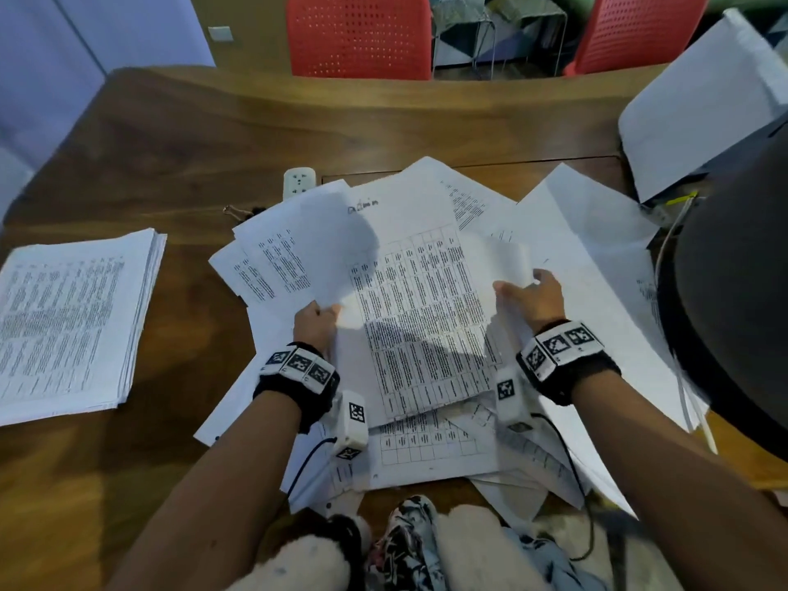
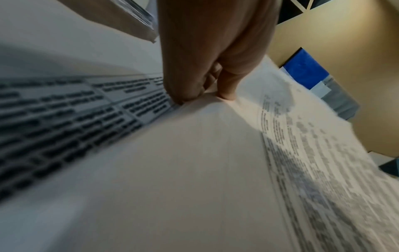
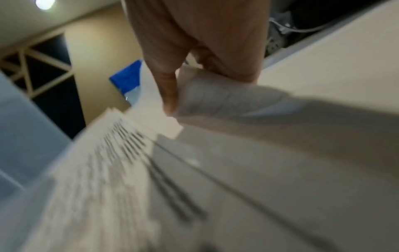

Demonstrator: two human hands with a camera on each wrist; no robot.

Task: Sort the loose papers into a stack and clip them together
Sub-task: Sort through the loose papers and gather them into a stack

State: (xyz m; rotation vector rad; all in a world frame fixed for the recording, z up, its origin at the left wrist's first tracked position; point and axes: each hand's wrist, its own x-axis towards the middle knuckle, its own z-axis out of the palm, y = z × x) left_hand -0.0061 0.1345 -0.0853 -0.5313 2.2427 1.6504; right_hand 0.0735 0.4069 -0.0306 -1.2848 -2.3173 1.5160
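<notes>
Loose printed papers (image 1: 418, 292) lie fanned in a messy pile across the middle of the wooden table (image 1: 192, 134). My left hand (image 1: 317, 319) pinches a lifted sheet (image 1: 337, 245) by its near edge; in the left wrist view the left hand (image 2: 207, 95) pinches that sheet (image 2: 194, 153) between thumb and fingers. My right hand (image 1: 531, 294) grips a curled sheet (image 1: 503, 258) at the pile's right side; the right hand (image 3: 172, 95) shows the sheet (image 3: 226, 97) rolled over the fingers. A neat stack of papers (image 1: 68, 322) sits at the left. A binder clip (image 1: 239, 212) lies behind the pile.
A white power socket (image 1: 299, 181) sits in the table behind the papers. Two red chairs (image 1: 358, 34) stand beyond the far edge. A dark rounded object (image 1: 733, 292) and more white sheets (image 1: 699, 108) crowd the right side.
</notes>
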